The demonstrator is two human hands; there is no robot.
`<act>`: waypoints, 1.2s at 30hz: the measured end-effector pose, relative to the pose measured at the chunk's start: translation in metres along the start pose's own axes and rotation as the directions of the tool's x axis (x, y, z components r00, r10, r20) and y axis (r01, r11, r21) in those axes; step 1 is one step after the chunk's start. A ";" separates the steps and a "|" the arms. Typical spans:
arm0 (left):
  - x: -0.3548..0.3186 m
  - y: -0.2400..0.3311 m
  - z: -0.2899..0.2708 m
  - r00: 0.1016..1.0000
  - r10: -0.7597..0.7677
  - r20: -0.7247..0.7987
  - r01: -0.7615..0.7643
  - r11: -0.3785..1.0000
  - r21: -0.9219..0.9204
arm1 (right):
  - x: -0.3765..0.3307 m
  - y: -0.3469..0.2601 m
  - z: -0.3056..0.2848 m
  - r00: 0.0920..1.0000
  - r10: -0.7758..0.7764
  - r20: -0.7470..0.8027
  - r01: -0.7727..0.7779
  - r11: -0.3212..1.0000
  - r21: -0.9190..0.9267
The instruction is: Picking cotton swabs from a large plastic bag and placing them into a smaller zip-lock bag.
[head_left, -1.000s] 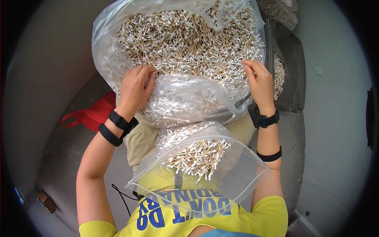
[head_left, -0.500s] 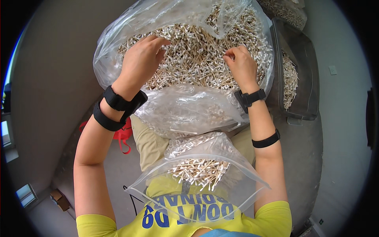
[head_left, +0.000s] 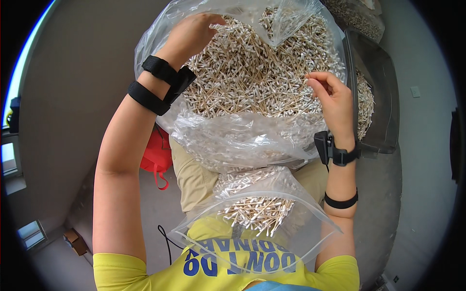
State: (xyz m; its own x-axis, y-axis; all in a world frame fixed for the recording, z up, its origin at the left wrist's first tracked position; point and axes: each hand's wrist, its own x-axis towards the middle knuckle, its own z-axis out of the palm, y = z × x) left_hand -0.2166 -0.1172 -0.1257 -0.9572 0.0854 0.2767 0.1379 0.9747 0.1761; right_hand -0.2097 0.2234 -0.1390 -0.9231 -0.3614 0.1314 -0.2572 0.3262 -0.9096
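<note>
A large clear plastic bag [head_left: 233, 140] lies open in front of me, heaped with loose cotton swabs [head_left: 257, 72] with white tips and pale sticks. Over the heap's far left side, beside the bag's film, my left hand [head_left: 194, 35] is bent at the wrist, thumb and forefinger a little apart. My right hand [head_left: 334, 97] hovers at the heap's right edge, thumb and forefinger pinched together. Whatever is between those fingertips is too small to make out. Nearer my chest, a smaller clear zip bag [head_left: 310, 203] gapes open with cotton swabs [head_left: 259, 213] inside.
To the right of the large bag stands a dark grey plastic bin [head_left: 383, 106] with more swabs. Another filled clear bag [head_left: 361, 19] is at the far right. A red bag with a strap [head_left: 158, 155] lies on the floor to the left, by my knee.
My left hand has moved up and away toward the bag's far edge. My right hand has shifted right and slightly nearer, still pinched. The whole view has shifted a little.
</note>
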 end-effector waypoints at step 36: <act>-0.011 0.009 0.000 0.985 0.135 -0.107 -0.127 0.989 0.077 | -0.121 0.013 -0.023 0.941 0.234 -0.246 -0.313 0.878 -0.363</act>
State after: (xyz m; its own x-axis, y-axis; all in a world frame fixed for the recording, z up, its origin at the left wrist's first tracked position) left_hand -0.2047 -0.1093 -0.1271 -0.8971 0.1932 0.3974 0.2382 0.9689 0.0667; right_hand -0.1074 0.2916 -0.1573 -0.9988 -0.0490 0.0079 -0.0407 0.7167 -0.6961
